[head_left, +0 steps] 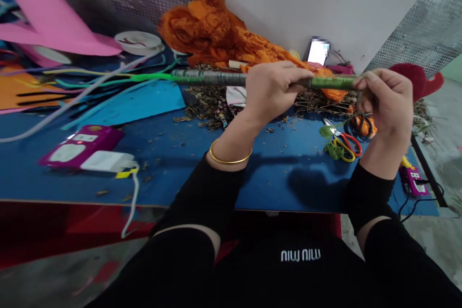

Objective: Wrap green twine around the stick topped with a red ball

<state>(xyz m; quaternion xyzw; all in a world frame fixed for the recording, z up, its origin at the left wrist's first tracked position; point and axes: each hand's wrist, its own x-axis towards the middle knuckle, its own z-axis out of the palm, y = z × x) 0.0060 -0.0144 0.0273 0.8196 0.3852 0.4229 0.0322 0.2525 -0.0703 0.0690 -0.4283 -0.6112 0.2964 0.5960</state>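
Observation:
A long wrapped stick [216, 78] is held level above the table, banded grey and dark green on the left and shiny green [327, 82] on the right. My left hand [272, 87] is closed around its middle, with a gold bangle on that wrist. At the stick's right end, my right hand [388, 94] pinches with thumb and fingers. Whether a thin strand is also in that pinch, I cannot tell. Bright green strips [153, 77] meet the stick's left end. Below my right hand lie scissors [344, 144] with red and yellow handles, near a tuft of green thread [335, 151].
Dry twigs and leaf bits [205, 101] lie behind the stick, beside a crumpled orange cloth [212, 24]. A phone [318, 51] leans against the white board [306, 5]. At left are a purple power strip [84, 142] with a white charger, blue sheet [140, 103] and pink sheet [57, 14].

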